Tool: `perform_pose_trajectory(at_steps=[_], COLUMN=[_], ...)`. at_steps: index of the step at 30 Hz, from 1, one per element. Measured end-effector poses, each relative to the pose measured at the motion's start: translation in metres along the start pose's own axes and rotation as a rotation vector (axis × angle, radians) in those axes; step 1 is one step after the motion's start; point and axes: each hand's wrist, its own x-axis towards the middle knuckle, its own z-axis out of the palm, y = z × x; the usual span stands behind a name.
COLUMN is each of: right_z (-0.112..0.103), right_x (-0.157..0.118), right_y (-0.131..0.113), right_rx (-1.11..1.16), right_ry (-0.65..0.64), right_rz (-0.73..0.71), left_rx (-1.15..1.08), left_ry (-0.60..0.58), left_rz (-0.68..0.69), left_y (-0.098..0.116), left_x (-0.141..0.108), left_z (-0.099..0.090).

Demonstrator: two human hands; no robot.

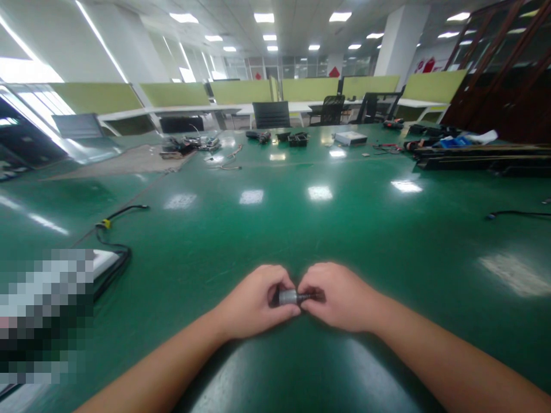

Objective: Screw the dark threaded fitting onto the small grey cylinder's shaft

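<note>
"Grey cylinder [288, 296], near side of the table, dead centre, right between the two hands! Which way is it lying?"

"Its long axis runs left to right, straight along the line joining the hands. The pale body sits at the left hand [249, 301], and a dark, slimmer stem [306, 297] points off to the right hand [344, 297]."

"So who's closer?"

"Neither has ground to cover! The left thumb and index finger curl round the body, gripping it from near and far. The right hand looks pinched on the stem, its fingertips just beside the left ones. That dark end partly vanishes into the right hand's curl, so I can't tell its full shape."

"And is it touching the tabletop [279, 223]?"

"Can't call that from here. The surface itself is glossy green, smooth, throwing back the ceiling lights in bright patches."

"Textures on the piece?"

"Smooth, rounded, dull grey on the body, metal or plastic, I can't say which. The stem looks darker and rougher, but it's blurred. Over on the left, a thin, bendy black cable [128, 209] lies well apart from both hands."
</note>
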Motion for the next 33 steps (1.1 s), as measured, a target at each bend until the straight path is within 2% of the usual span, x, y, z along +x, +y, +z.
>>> perform_pose_trajectory(at_steps=[33], right_z=[-0.010], right_x=[-0.004], right_y=[0.001], right_rx=[-0.019], right_ry=[-0.035], right_rz=[0.014], left_rx=[0.002], left_ry=[-0.004], left_rz=[-0.005], left_y=[0.001], left_x=[0.000], left_z=[0.000])
